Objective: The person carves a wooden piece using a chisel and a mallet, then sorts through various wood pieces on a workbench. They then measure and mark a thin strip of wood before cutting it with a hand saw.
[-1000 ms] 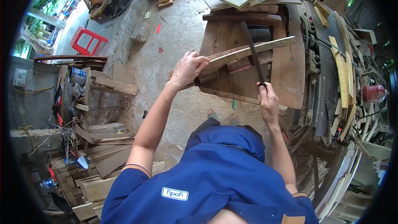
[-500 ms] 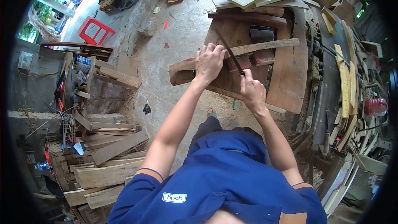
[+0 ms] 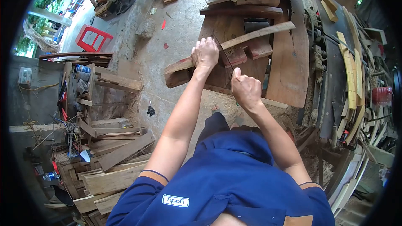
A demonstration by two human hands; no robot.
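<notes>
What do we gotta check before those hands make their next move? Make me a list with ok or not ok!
1. Left hand on the strip: ok, it lies over the wood.
2. Right hand gripping the tool: ok, fist closed at the near end.
3. Left fingers well away from the tool: not ok, it is right beside them.
4. Gloves on: not ok, both hands are bare.
5. Strip held tight underneath: cannot tell, the hand and the view from above hide that.
6. Safety glasses on: cannot tell, the person's eyes are out of the picture.
</notes>
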